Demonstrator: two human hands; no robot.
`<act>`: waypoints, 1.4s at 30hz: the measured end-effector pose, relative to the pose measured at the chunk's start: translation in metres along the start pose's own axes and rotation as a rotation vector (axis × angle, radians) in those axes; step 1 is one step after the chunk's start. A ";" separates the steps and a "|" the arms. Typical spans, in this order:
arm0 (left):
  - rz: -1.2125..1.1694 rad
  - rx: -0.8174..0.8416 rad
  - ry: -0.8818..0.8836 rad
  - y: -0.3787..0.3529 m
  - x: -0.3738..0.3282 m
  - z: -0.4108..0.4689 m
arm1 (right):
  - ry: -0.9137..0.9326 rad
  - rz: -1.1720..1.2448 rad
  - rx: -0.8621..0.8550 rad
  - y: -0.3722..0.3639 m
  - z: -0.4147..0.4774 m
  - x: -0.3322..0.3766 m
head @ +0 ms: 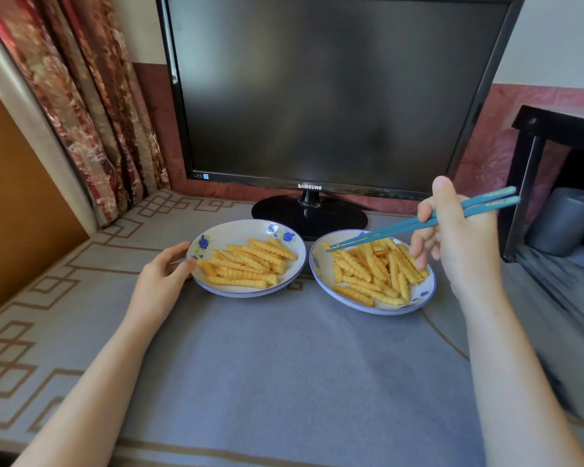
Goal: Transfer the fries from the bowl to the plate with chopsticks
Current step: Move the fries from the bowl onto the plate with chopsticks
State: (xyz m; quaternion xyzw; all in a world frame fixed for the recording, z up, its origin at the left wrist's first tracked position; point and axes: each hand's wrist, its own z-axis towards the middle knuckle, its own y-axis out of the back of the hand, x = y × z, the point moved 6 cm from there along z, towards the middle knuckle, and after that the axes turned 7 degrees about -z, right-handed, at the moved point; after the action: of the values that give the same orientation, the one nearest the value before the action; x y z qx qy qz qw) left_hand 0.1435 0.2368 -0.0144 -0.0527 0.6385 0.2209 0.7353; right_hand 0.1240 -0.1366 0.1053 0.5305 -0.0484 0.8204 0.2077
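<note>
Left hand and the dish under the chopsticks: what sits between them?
Head view: the left dish of fries lies between; the left hand holds its rim.

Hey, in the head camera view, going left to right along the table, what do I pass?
Left hand → left flowered white dish of crinkle-cut fries, which that hand holds by the rim → right flowered white dish of fries → right hand holding teal chopsticks → grey cylindrical container.

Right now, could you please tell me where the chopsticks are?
In the head view, the right hand grips the chopsticks, tips over the fries in the right dish.
</note>
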 end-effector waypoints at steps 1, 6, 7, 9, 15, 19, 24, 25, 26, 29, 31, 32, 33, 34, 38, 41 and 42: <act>0.001 -0.001 0.000 0.000 0.000 0.000 | 0.001 -0.017 0.022 -0.003 0.000 -0.001; -0.006 0.002 0.000 0.000 -0.001 -0.001 | 0.011 -0.077 0.081 -0.005 -0.001 0.000; -0.006 0.002 -0.001 0.000 -0.001 -0.001 | 0.005 -0.065 0.079 -0.002 0.000 0.001; 0.000 0.003 -0.005 0.000 -0.001 -0.001 | -0.005 -0.045 0.068 0.007 0.001 0.004; -0.002 0.002 0.010 0.001 0.002 0.000 | -0.003 -0.101 0.045 0.038 0.008 0.005; -0.005 0.006 0.014 0.001 0.001 0.000 | -0.017 -0.138 0.103 0.035 0.008 0.000; -0.002 0.011 0.009 0.001 0.000 0.000 | -0.022 -0.147 0.107 0.029 0.007 -0.001; -0.005 0.011 0.010 0.001 0.000 -0.001 | -0.024 -0.140 0.087 0.030 0.007 -0.001; -0.008 0.010 0.014 0.001 0.000 -0.001 | -0.024 -0.128 0.061 0.031 0.007 0.000; -0.011 0.011 0.023 0.000 0.001 -0.001 | -0.004 -0.044 -0.026 0.031 0.006 0.005; -0.012 0.010 0.025 0.001 0.001 -0.001 | 0.005 0.032 -0.081 0.025 0.002 0.009; -0.013 0.012 0.025 0.001 0.001 -0.001 | 0.000 0.078 -0.096 0.018 -0.001 0.010; -0.012 0.013 0.025 0.001 0.001 -0.001 | -0.008 0.127 -0.098 0.009 -0.004 0.011; -0.012 0.013 0.025 0.001 0.001 -0.001 | -0.015 0.170 -0.087 -0.002 -0.008 0.011; -0.002 0.017 0.013 0.001 -0.001 -0.002 | 0.009 0.210 0.005 -0.050 -0.024 0.010; -0.007 0.017 0.016 0.000 -0.001 -0.002 | 0.025 0.208 0.083 -0.078 -0.033 0.004; -0.006 0.014 0.019 0.001 -0.001 -0.002 | 0.027 0.202 0.105 -0.085 -0.035 0.002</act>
State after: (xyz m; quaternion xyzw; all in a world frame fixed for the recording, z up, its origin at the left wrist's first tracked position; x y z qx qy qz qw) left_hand 0.1417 0.2365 -0.0138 -0.0518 0.6468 0.2136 0.7303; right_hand 0.1268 -0.0483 0.0802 0.5220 -0.0556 0.8456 0.0966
